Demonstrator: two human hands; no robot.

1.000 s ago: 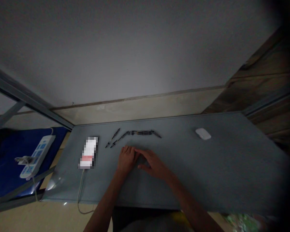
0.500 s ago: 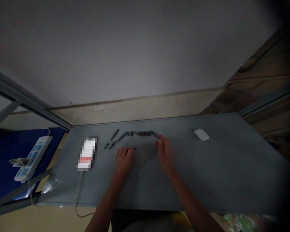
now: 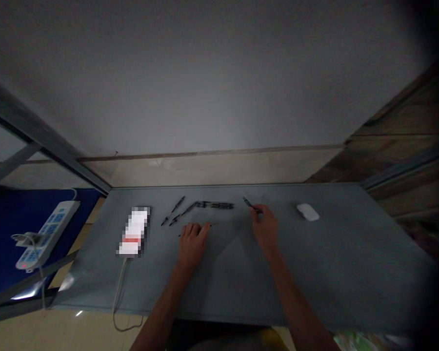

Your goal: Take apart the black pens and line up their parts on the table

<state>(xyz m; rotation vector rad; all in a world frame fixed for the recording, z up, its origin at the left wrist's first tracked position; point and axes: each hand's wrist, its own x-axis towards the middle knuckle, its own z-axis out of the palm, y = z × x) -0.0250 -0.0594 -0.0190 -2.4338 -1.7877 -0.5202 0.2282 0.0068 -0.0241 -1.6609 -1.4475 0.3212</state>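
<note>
Several dark pens (image 3: 215,205) lie side by side on the grey table (image 3: 336,253), in front of the wall. Two more slanting rows of pens, one of them here (image 3: 173,210), are to their left. My right hand (image 3: 265,226) is closed on a dark pen (image 3: 247,201), right of the bunch, its tip pointing up and left. My left hand (image 3: 193,243) rests on the table below the pens, fingers closed over a thin dark pen whose ends poke out on both sides; most of it is hidden.
A phone (image 3: 134,231) with a blurred screen and a white cable lies on the left. A white mouse-like object (image 3: 308,212) is on the right. Beyond the table's left edge, a white power strip (image 3: 49,236) lies on a blue surface.
My right hand has moved right, away from the bunch, taking a pen with it. My left hand stays by the same thin pen. The camera view has shifted slightly.
</note>
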